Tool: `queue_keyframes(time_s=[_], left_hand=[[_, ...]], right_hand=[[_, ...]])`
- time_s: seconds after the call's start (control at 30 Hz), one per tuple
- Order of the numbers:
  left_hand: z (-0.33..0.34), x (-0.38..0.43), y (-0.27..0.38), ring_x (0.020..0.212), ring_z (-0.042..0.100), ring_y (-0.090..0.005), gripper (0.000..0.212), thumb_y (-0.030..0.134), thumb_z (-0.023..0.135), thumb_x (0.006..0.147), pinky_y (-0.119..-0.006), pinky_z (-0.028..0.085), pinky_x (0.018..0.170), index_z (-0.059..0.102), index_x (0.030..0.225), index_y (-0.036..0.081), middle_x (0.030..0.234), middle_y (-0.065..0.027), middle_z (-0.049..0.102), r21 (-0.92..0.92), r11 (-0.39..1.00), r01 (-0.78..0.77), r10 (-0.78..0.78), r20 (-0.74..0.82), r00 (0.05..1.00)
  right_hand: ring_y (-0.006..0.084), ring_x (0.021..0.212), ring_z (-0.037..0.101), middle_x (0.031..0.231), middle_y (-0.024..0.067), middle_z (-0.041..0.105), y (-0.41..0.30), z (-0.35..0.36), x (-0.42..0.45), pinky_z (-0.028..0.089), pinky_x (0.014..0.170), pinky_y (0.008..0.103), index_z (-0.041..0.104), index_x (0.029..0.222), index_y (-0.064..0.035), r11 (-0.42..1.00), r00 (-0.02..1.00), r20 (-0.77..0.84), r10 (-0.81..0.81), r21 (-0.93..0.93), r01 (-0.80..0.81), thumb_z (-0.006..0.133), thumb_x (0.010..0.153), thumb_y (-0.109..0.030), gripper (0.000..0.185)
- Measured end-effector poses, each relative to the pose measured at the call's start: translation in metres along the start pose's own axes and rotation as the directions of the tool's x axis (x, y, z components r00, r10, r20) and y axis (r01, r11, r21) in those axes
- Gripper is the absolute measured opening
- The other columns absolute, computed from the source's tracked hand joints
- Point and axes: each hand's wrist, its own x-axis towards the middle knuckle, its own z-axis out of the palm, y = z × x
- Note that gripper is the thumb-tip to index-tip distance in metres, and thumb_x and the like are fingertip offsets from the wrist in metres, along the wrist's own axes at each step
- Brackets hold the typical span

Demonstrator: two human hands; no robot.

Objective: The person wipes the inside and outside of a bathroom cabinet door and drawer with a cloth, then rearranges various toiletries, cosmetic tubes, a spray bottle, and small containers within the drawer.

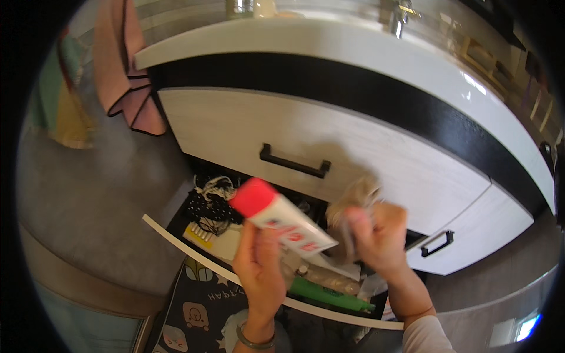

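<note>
My left hand (261, 269), with a bangle at its wrist, grips a white squeeze tube with a red cap (289, 225), tilted with the cap to the upper left. It is above an open drawer (212, 265). My right hand (379, 236) is closed on a blurred, crumpled brownish thing, perhaps a plastic bag (353, 207), over the drawer's right side. In the drawer lie a green tube (329, 294), a pale bottle-like thing (331, 278), a yellow-and-white pack (198, 234) and black dotted cloth (207, 205).
Above the drawer is a white cabinet front with a black handle (295, 164), under a white countertop (282, 39) with a metal faucet (399, 17). Pink cloth (132, 92) hangs at the left. A dark mat with cartoon prints (212, 309) lies below the drawer.
</note>
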Motion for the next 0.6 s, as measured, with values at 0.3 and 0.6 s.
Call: queue_keyframes(time_s=[0.3, 0.6], left_hand=[[0.007, 0.0, -0.017, 0.079, 0.059, -0.0216, 0.022, 0.012, 0.071, 0.079, -0.032, 0.048, 0.072, 0.066, 0.1, 0.004, 0.085, -0.0091, 0.063, 0.588, 0.758, -0.282, -0.157, 0.584, 0.796], [0.018, -0.024, -0.058, 0.093, 0.061, -0.0307, 0.016, 0.008, 0.066, 0.078, -0.039, 0.049, 0.082, 0.069, 0.094, 0.005, 0.095, -0.0099, 0.067, 0.485, 0.73, -0.481, -0.218, 0.833, 0.508]], right_hand=[[0.0043, 0.053, 0.037, 0.056, -0.0035, 0.045, -0.006, -0.049, 0.009, 0.028, 0.048, 0.0205, 0.051, 0.065, -0.0007, 0.99, 0.81, -0.586, 0.026, 0.127, 0.06, 0.051, 0.095, -0.019, 0.035], [0.005, 0.051, 0.038, 0.055, -0.0036, 0.048, -0.006, -0.057, 0.01, 0.03, 0.046, 0.0207, 0.058, 0.068, -0.0004, 0.988, 0.806, -0.593, -0.003, 0.122, 0.094, 0.055, 0.093, -0.02, 0.032]])
